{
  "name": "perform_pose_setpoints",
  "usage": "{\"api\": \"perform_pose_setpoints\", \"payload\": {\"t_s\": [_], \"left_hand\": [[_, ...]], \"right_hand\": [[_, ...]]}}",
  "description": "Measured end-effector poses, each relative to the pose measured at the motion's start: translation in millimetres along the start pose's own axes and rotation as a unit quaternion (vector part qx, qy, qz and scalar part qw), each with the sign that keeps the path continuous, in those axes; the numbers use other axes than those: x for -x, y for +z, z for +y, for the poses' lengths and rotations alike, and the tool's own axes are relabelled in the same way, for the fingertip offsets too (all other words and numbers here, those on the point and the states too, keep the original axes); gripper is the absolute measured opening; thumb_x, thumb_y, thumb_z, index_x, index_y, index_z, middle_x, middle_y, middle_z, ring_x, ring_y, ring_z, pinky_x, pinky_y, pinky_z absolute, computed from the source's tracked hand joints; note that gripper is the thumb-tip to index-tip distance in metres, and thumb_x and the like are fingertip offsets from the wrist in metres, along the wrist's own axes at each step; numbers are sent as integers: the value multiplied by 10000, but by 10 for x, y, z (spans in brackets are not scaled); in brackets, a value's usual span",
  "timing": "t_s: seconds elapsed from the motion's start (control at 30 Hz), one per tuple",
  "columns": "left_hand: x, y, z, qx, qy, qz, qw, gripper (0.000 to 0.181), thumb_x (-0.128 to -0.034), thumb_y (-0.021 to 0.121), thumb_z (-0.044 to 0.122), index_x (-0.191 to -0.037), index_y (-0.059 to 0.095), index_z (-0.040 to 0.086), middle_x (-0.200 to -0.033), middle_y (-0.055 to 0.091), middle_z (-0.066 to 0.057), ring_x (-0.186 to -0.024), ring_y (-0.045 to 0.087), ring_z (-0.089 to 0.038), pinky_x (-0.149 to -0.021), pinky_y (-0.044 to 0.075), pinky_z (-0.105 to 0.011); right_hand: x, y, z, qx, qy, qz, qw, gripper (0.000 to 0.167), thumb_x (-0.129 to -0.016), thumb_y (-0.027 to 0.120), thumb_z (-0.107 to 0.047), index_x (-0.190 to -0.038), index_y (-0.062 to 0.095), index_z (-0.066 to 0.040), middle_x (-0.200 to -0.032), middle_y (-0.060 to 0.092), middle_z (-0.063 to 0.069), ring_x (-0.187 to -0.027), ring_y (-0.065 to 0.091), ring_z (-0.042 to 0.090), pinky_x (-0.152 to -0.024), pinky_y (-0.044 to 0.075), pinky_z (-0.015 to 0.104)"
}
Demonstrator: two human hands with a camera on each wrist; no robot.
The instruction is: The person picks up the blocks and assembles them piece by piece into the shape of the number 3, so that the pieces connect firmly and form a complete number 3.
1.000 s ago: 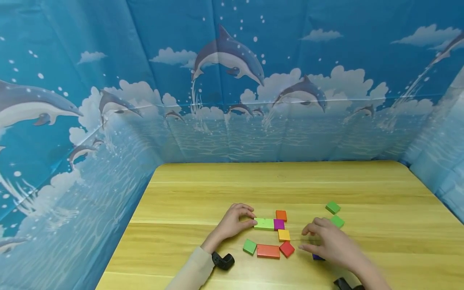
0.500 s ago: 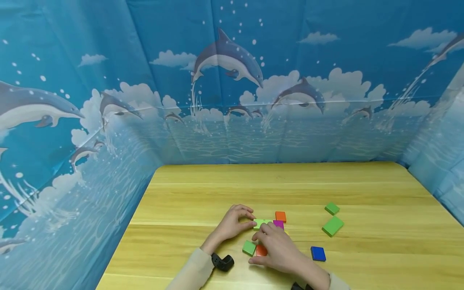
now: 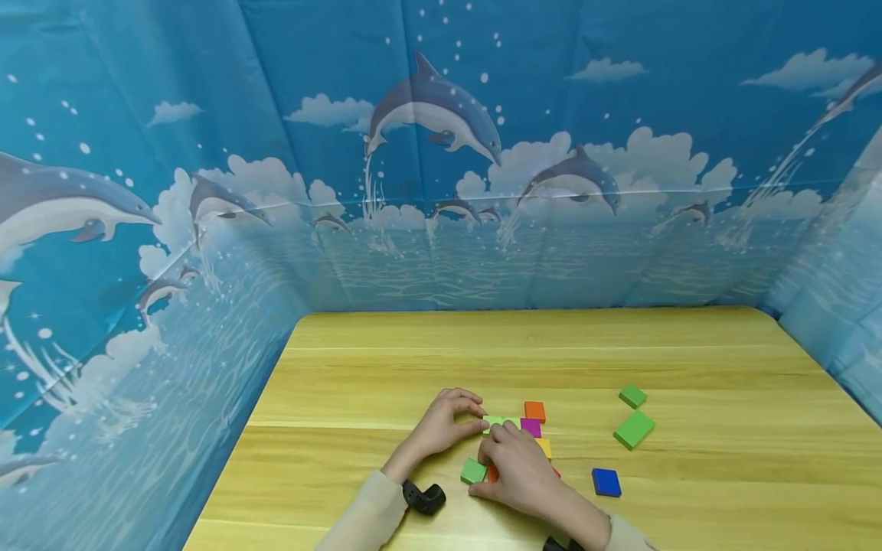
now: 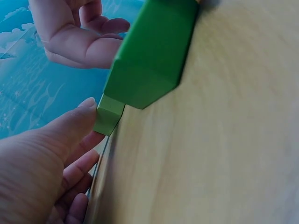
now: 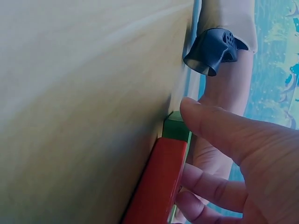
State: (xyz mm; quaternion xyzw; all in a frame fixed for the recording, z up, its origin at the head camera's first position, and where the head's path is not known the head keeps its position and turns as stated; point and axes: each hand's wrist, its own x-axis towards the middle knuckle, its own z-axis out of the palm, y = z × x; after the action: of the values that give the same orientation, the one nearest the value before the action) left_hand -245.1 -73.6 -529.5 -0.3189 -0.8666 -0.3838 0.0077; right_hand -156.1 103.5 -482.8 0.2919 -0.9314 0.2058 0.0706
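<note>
My left hand point(image 3: 444, 425) rests at the left end of a light green block point(image 3: 491, 420), pinching that end between thumb and finger, as the left wrist view also shows. My right hand point(image 3: 517, 467) reaches over a red-orange rectangular block point(image 5: 156, 182) and covers most of it. Its thumb and index finger lie on either side of a small green square block point(image 3: 473, 471). A purple square point(image 3: 530, 427) touches the light green block's right end. An orange square point(image 3: 534, 412) sits above it, a yellow square point(image 3: 544, 447) below, partly hidden. Only a corner of a red block point(image 3: 556, 473) shows.
To the right lie a blue square block point(image 3: 606, 482), a green rectangular block point(image 3: 634, 430) and a smaller green block point(image 3: 632, 396). The wooden table point(image 3: 386, 360) is bordered by a dolphin-print curtain point(image 3: 427, 191) at the back and sides.
My right hand has moved left from the blue block to the red-orange and small green blocks, and its thumb has drawn closer to the green square. My left hand stays in place.
</note>
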Motion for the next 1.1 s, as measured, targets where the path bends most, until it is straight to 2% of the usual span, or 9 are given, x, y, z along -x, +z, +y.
{"api": "perform_pose_setpoints", "payload": {"t_s": [0.33, 0.6, 0.8, 0.97, 1.1], "left_hand": [[-14, -11, 21, 70, -130, -59, 9999, 186, -891, 661, 370, -981, 722, 219, -1160, 583, 90, -1099, 468, -119, -956, 376, -353], [-11, -22, 25, 34, -36, -9, 10000, 180, -894, 665, 351, -976, 725, 202, -1157, 589, 71, -1101, 474, -138, -950, 382, -366], [-20, -43, 30, 75, -88, -26, 9999, 168, -891, 672, 336, -974, 725, 201, -1158, 588, 72, -1105, 472, -134, -956, 379, -360], [-15, -28, 9, 45, -14, 3, 10000, 180, -891, 665, 356, -970, 723, 205, -1156, 587, 68, -1110, 474, -143, -952, 385, -378], [-7, -4, -5, 92, 51, 28, 9999, 183, -888, 668, 360, -966, 721, 203, -1155, 586, 63, -1113, 473, -145, -950, 386, -381]], "right_hand": [[19, 4, 22, -4, -30, 56, 10000, 358, -653, 833, -460, -734, 625, -179, -753, 430, -116, -707, 343, 101, -600, 313, 242], [19, 14, 50, -82, -55, 63, 9999, 357, -649, 836, -455, -736, 631, -176, -748, 422, -112, -703, 341, 99, -603, 310, 245], [5, 19, 56, -46, -58, 104, 9999, 367, -641, 837, -462, -744, 634, -173, -749, 424, -110, -702, 343, 99, -602, 312, 244], [32, -59, 72, -168, 36, 17, 9999, 427, -660, 814, -505, -861, 679, -152, -801, 469, -101, -744, 379, 92, -631, 357, 273], [123, -237, 183, -206, 196, 137, 9995, 455, -714, 779, -514, -959, 699, -140, -857, 517, -84, -793, 429, 93, -672, 402, 327]]}}
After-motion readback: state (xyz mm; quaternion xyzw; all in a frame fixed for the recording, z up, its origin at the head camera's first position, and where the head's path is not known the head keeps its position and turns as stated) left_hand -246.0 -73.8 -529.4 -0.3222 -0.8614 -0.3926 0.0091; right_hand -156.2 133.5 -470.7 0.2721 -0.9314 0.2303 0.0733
